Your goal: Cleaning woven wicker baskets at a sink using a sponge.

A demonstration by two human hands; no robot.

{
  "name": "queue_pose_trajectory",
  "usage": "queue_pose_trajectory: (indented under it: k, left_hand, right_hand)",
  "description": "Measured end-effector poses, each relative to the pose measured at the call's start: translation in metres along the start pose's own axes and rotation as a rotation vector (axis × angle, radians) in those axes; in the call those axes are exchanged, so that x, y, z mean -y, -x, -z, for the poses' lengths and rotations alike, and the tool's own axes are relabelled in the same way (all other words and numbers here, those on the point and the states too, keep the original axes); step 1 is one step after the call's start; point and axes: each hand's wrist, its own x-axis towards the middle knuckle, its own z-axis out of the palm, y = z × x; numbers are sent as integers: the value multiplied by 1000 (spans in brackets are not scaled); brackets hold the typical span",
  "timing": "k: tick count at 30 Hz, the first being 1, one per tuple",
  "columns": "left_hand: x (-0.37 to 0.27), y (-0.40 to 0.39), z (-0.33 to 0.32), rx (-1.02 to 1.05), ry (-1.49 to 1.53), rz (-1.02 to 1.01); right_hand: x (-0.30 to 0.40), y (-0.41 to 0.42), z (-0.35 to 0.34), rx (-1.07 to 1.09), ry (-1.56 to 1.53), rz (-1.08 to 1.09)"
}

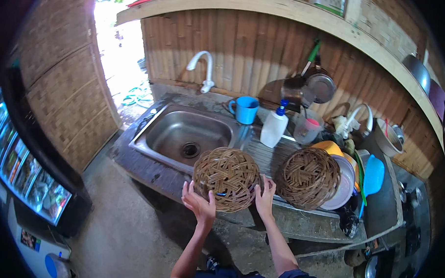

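A brown woven basket (226,177) is between my two hands, over the front rim of the steel sink (163,121). My left hand (201,205) is at its left side, with the thumb lying over the weave and the fingers spread along the outer edge. At the right edge, my right hand (265,197) has its thumb against the rim and its fingers raised. Whether the basket's underside touches the sink edge is hidden. Just right of my right hand, a second woven basket (308,178) lies on the ridged drainboard (269,157).
Behind the drainboard stand a blue mug (246,110), a white pump bottle (274,128) and a clear plastic container (307,128). A white faucet (204,71) rises behind the sink. Stacked plates (341,184) and a blue plastic utensil (372,174) crowd the right. A glass-door refrigerator (29,171) stands left.
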Motion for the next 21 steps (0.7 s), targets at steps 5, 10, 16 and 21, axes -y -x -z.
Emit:
queue_pose_trajectory:
  k: [5,10,16,21]
  left_hand:
    - [-58,-18,0,104,222,-291]
    - [-121,5,-56,463,462,-502]
    - [-180,59,-109,753,467,-642]
    - [-195,79,-123,701,296,-669]
  right_hand:
    - [52,5,84,-124,229,179]
    - [36,1,178,-388,539,179]
    - [-6,-4,205,-367,575,26]
    - [-18,-4,204,-322,429,49]
